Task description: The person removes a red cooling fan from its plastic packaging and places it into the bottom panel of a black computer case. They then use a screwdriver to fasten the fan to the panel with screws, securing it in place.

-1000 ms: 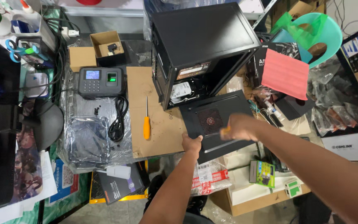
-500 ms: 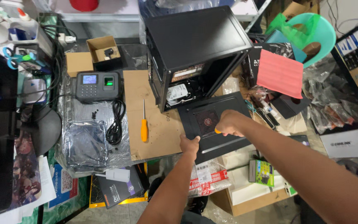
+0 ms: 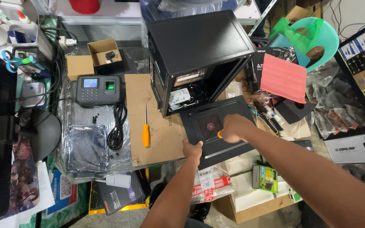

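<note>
Left hand [image 3: 192,149]: fingers curled over the near edge of the black side panel [image 3: 216,128], gripping it
Right hand [image 3: 232,128]: closed around an orange-handled tool, resting on the panel
Panel: flat under both hands, touching the computer case [image 3: 197,55] beyond
Screwdriver [image 3: 145,133]: left of left hand, on cardboard

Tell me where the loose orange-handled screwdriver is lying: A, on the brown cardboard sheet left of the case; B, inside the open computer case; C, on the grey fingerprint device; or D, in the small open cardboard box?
A: the orange-handled screwdriver lies flat on the brown cardboard sheet, left of the black computer case, untouched by either hand.
</note>
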Motion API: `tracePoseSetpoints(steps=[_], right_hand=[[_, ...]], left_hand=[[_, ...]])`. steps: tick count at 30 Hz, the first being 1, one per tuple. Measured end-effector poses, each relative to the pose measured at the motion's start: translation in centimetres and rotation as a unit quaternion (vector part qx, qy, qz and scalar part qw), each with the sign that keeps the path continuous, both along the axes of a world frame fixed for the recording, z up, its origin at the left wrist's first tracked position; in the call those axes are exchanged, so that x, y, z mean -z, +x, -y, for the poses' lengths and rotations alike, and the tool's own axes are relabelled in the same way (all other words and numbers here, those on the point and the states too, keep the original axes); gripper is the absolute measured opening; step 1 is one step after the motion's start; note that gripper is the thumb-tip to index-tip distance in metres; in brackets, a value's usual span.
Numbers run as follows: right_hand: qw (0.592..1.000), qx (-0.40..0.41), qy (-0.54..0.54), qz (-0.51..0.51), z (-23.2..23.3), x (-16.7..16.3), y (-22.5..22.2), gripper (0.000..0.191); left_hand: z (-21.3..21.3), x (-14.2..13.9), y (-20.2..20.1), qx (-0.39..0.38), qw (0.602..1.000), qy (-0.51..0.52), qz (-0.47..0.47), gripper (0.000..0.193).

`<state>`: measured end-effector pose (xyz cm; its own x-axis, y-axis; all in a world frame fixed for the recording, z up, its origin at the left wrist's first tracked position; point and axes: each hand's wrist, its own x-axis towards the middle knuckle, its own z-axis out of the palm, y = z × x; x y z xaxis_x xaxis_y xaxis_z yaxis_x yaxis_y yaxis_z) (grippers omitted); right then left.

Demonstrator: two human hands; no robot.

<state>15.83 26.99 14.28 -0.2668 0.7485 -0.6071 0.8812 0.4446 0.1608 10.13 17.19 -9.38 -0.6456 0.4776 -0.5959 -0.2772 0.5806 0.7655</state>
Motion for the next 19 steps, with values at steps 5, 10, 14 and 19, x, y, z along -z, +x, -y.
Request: tracePoseSetpoints(steps=[5, 10, 14, 19], right_hand=[[0.996, -0.045, -0.029, -0.074, 0.4, 1.2, 2.3, 0.048], [0.905, -0.415, 0.087, -0.050, 5.5, 1.1, 3.2, 0.004], [0.923, -0.385, 0.023, 0.018, 4.2, -0.8, 1.5, 0.008], [0.990, -0.138, -0.010, -0.025, 6.3, -3.2, 0.9, 0.018]], left_hand=[[0.0, 0.1, 0.3, -0.007, 1.000, 0.005, 0.006, 0.070], [0.0, -0.1, 0.3, -0.001, 1.000, -0.012, 0.010, 0.074], [0.1, -0.1, 0.4, -0.005, 1.000, 0.001, 0.004, 0.076], [0.1, -0.2, 0.4, 0.007, 1.000, -0.007, -0.009, 0.078]])
